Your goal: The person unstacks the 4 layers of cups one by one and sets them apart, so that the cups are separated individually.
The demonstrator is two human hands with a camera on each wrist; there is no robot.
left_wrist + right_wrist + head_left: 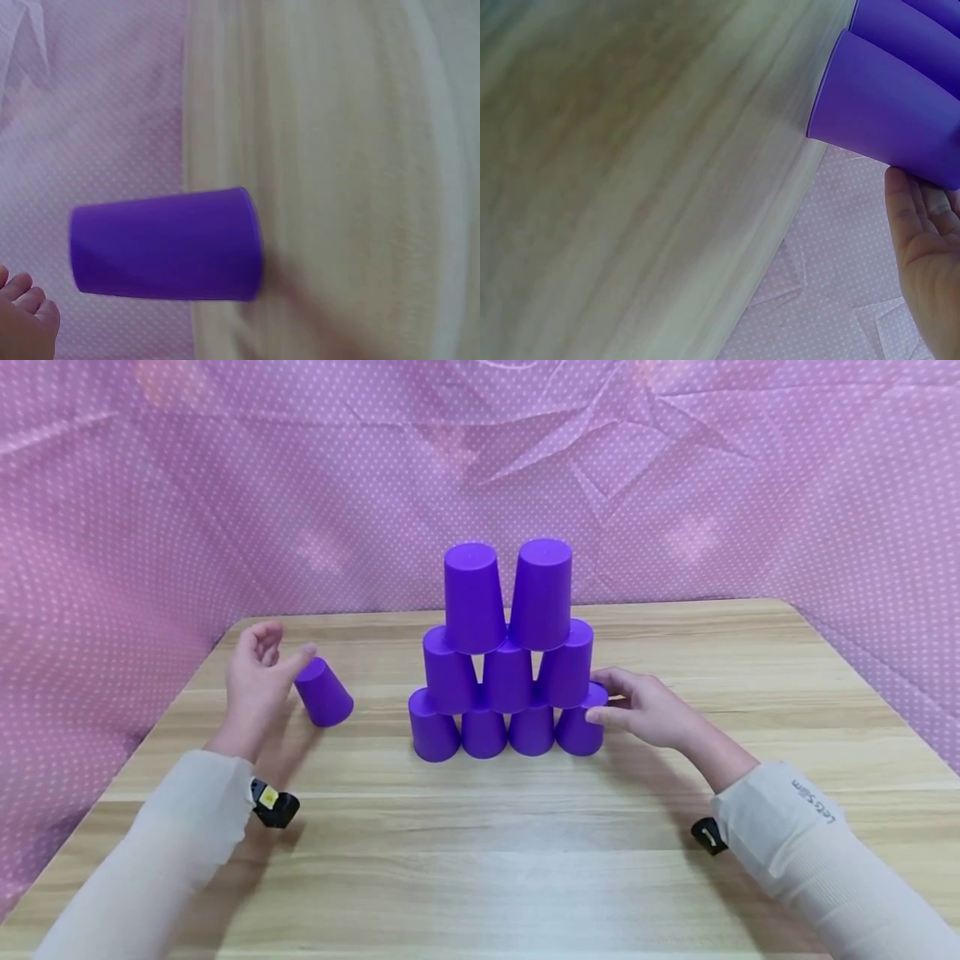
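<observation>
Upside-down purple cups stand as a stepped pyramid: a bottom row of several cups (435, 735), then three cups (507, 677), then two cups (474, 602) on top. One separate purple cup (324, 695) stands upside down on the table to the left; the left wrist view shows this cup (166, 246) from the side. My left hand (258, 681) is beside its top, fingers loosely bent, holding nothing. At the pyramid's right side, my right hand (648, 708) has its thumb and fingers spread around the end bottom cup (579, 733). In the right wrist view, fairly straight fingers touch that cup (889, 112).
A light wood-grain table (480, 877) lies under everything. Pink dotted cloth (360, 468) hangs behind and at both sides. Small black devices (276, 806) are strapped at the wrists over pale sleeves (150, 852).
</observation>
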